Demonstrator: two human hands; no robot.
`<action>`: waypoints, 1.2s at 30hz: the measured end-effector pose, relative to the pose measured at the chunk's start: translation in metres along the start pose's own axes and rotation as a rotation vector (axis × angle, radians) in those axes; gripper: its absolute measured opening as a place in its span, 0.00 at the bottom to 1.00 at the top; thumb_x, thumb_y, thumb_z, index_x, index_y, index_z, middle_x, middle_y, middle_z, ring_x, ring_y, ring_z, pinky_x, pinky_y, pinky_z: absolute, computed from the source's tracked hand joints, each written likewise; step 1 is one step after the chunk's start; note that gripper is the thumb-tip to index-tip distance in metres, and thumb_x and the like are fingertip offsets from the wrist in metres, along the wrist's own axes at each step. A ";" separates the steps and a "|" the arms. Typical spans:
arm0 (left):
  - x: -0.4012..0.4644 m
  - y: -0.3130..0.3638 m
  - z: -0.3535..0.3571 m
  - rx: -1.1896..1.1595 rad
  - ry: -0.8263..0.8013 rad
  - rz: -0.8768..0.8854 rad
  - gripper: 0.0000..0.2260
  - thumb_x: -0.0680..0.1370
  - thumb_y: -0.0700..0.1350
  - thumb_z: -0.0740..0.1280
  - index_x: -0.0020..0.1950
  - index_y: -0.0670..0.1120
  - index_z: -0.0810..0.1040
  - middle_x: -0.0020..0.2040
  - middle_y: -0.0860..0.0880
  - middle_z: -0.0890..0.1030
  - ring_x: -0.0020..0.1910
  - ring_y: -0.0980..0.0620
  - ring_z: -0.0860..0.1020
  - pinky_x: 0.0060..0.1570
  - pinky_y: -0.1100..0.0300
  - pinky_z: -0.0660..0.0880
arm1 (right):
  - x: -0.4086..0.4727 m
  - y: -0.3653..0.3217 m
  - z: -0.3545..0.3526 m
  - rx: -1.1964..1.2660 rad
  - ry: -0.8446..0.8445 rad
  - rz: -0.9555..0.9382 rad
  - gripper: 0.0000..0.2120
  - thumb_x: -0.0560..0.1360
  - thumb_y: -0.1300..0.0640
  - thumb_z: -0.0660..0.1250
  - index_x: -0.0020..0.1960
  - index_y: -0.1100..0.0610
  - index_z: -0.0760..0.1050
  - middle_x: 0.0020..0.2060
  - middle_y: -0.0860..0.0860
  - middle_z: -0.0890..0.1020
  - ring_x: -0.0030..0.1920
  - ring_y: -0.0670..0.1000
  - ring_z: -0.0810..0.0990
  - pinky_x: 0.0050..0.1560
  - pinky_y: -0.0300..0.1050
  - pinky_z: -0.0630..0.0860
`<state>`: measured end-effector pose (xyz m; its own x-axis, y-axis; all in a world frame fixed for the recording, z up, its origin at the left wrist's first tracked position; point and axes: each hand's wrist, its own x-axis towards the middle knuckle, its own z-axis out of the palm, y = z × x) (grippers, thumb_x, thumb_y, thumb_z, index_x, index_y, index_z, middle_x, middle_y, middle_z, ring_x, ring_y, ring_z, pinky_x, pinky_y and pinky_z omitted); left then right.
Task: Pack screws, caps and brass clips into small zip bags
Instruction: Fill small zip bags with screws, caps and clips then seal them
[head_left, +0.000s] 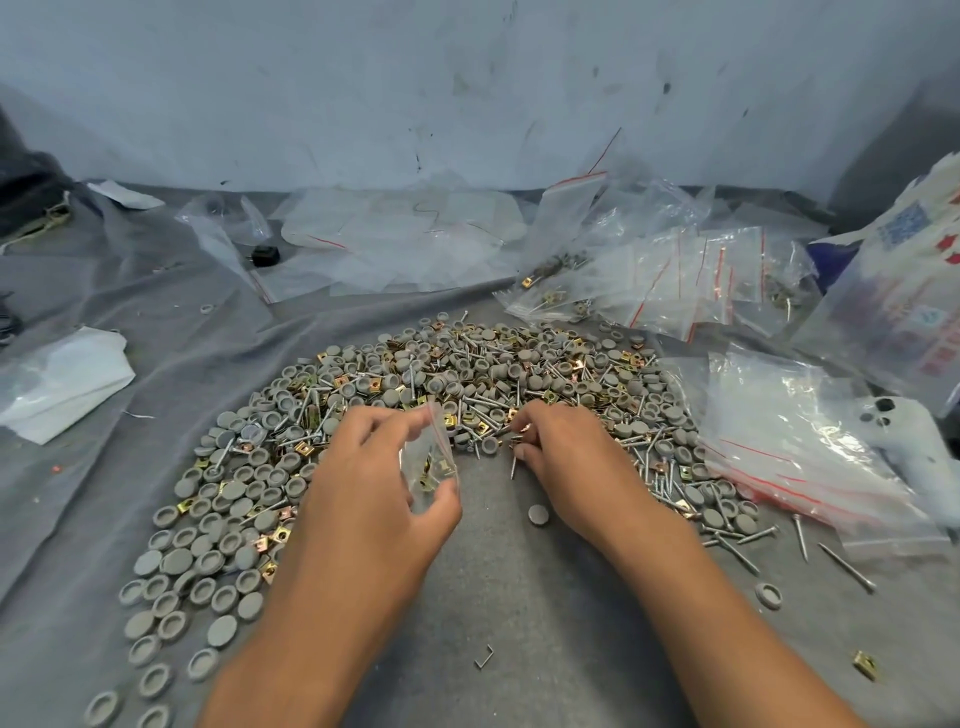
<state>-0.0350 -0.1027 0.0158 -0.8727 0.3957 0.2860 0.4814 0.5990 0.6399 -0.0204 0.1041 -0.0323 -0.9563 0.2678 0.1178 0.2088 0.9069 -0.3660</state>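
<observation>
Left hand (363, 483) pinches small zip bag (431, 457) upright between thumb and fingertips, brass clips inside. Right hand (566, 457) just beyond, fingers curled, picking brass clip (524, 428) at pile (467, 374) edge. Filled bags (675, 280) far right.

Under my arms the worktop (509, 597) wears a grey cloth, matt and creased. The caps (218, 545) heaped on it are dull grey plastic, smooth-faced. The screws (748, 558) are bright silvery metal, and the brass clips (865, 665) shine yellow-gold. In my left grip (374, 467) the small zip bag (434, 452) is clear glossy film; the spare bags (789, 441) glint likewise, edged with red strips.
</observation>
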 end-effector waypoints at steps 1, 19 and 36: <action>0.000 0.000 0.000 -0.002 0.000 0.002 0.26 0.73 0.50 0.73 0.71 0.57 0.74 0.53 0.63 0.69 0.41 0.62 0.74 0.44 0.66 0.70 | -0.001 0.001 0.000 -0.019 -0.028 -0.015 0.08 0.83 0.51 0.64 0.61 0.47 0.74 0.53 0.47 0.77 0.57 0.51 0.73 0.52 0.49 0.74; 0.001 -0.003 0.005 0.029 0.000 0.022 0.26 0.74 0.51 0.74 0.71 0.56 0.73 0.54 0.64 0.69 0.41 0.62 0.73 0.44 0.68 0.69 | -0.003 0.005 -0.014 0.210 -0.059 0.066 0.08 0.79 0.57 0.70 0.51 0.45 0.73 0.45 0.43 0.79 0.45 0.44 0.78 0.46 0.40 0.77; 0.003 0.000 0.007 0.009 -0.021 0.064 0.22 0.70 0.55 0.64 0.64 0.56 0.77 0.53 0.61 0.69 0.48 0.61 0.74 0.48 0.57 0.78 | -0.036 -0.061 -0.037 0.598 0.142 -0.432 0.10 0.72 0.66 0.76 0.51 0.55 0.83 0.46 0.40 0.82 0.46 0.41 0.81 0.48 0.27 0.71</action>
<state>-0.0371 -0.0967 0.0122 -0.8382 0.4477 0.3112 0.5369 0.5782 0.6143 0.0086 0.0510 0.0201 -0.8837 0.0040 0.4681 -0.3652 0.6198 -0.6946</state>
